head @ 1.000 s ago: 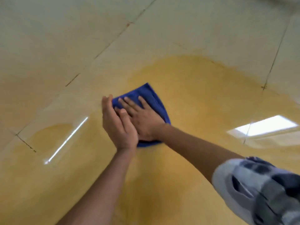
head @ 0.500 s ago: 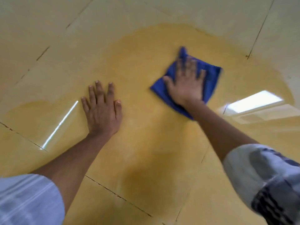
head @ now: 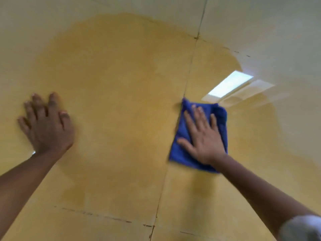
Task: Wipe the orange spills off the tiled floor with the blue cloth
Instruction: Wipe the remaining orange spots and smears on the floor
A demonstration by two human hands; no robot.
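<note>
head view: right hand (head: 205, 136) flat on plush folded blue cloth (head: 182, 153); glossy tiled floor (head: 260, 23).

Tiled floor (head: 260, 23) — glossy, pale.
On it: a wide orange spill (head: 112, 84), a blue cloth (head: 182, 153), seemingly folded — blurred.

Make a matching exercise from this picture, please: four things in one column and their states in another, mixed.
Things
1. left hand
2. right hand
3. blue cloth
4. orange spill

States
A. spread wide over the tiles
B. flat on the bare wet floor
C. pressed under a palm
D. pressing on the cloth

Pairs: 1-B, 2-D, 3-C, 4-A
</note>
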